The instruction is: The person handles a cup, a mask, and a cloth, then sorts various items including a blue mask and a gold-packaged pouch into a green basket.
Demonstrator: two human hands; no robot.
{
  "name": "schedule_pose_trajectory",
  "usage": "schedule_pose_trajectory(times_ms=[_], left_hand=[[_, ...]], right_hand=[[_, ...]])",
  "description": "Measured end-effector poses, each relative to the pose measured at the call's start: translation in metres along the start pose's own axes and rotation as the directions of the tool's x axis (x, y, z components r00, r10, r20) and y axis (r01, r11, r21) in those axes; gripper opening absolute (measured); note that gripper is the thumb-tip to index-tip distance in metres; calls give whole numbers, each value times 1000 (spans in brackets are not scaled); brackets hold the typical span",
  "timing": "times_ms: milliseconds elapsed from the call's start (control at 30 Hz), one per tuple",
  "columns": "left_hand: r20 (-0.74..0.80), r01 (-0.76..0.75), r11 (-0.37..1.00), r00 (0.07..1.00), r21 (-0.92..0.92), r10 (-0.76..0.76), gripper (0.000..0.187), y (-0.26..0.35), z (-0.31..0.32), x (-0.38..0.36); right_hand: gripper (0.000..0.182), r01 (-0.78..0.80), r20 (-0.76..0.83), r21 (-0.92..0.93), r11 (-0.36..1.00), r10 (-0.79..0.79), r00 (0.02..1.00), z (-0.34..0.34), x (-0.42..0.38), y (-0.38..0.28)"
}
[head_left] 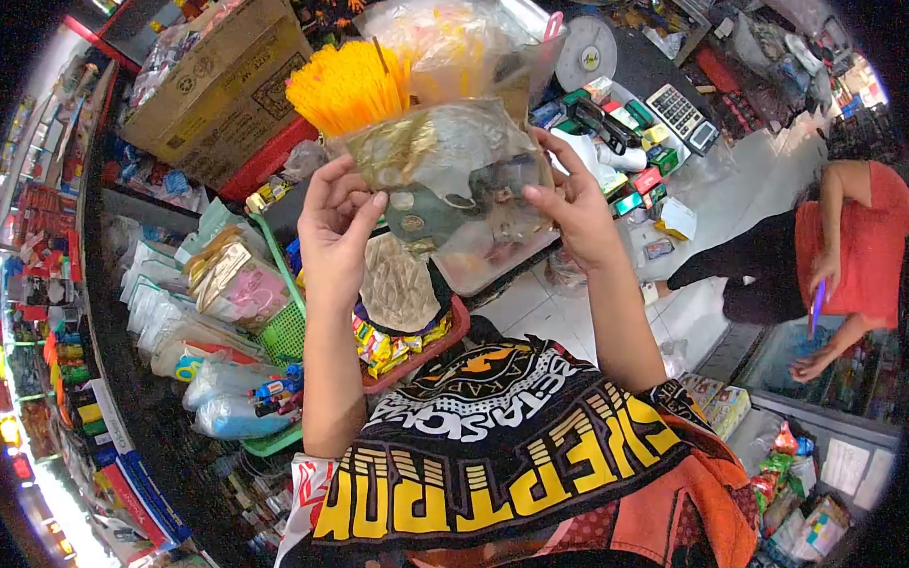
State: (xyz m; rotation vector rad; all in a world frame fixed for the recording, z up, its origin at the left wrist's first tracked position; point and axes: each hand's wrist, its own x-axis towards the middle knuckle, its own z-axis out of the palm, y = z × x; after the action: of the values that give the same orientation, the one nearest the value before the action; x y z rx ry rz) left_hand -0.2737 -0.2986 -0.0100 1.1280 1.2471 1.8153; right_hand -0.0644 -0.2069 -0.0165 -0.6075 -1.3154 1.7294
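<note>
A clear, crinkled plastic bag (459, 149) is stretched out in front of me, held at both sides. My left hand (342, 215) pinches its left edge between thumb and fingers. On the opposite side, my right hand (574, 203) grips the edge, thumb in front and fingers behind. Round coin-like shapes and dark patches show on or through the plastic; its contents are not clear. Behind its upper left stands a bunch of yellow straws (346, 85). Below the bag, a beige round pad (399, 282) lies over a red basket (453, 334) of small yellow packets.
A cardboard box (221, 86) stands at upper left. A calculator (684, 119) and small boxes lie on the counter to the right. Green baskets (285, 333) with packaged goods are at left. At right, a person in a red top (856, 243) holds something purple by a glass case.
</note>
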Motion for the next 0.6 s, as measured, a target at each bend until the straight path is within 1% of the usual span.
schedule_pose_trajectory(times_ms=[33, 67, 133, 200, 300, 400, 467, 500, 533, 600], left_hand=[[-7, 28, 1000, 1000, 12, -28, 46, 3, 2, -2], [-15, 31, 999, 999, 14, -31, 46, 3, 2, -3], [-30, 63, 998, 998, 29, -62, 48, 3, 2, -5], [-31, 56, 998, 998, 11, -56, 51, 3, 1, -6], [-84, 37, 999, 996, -31, -40, 50, 7, 0, -9], [-70, 44, 999, 997, 19, -43, 48, 11, -4, -12], [-10, 61, 992, 998, 115, -60, 47, 15, -4, -16], [10, 38, 987, 999, 155, -40, 47, 16, -4, -17], [8, 40, 987, 999, 154, -42, 47, 15, -3, -18], [14, 19, 991, 1000, 131, -21, 51, 13, 1, -20]], right_hand=[[55, -47, -43, -32, 998, 45, 998, -1, 1, 3], [55, -53, -37, -31, 998, 52, 998, -1, 2, 4], [52, -20, -70, -72, 997, 15, 997, 0, 4, 5], [52, -11, -56, -68, 998, 7, 998, 3, 5, 6], [51, 12, -23, -58, 998, -13, 1000, 9, 7, 5], [55, -16, 11, -25, 1000, 16, 1000, 8, 9, 1], [58, -34, 132, 38, 999, 29, 991, 6, 10, -2], [53, -6, 92, 4, 1000, 6, 996, 12, 11, -2], [53, -9, 93, 4, 1000, 8, 996, 12, 14, 2], [45, -53, 19, -137, 989, 56, 998, 10, 22, 11]])
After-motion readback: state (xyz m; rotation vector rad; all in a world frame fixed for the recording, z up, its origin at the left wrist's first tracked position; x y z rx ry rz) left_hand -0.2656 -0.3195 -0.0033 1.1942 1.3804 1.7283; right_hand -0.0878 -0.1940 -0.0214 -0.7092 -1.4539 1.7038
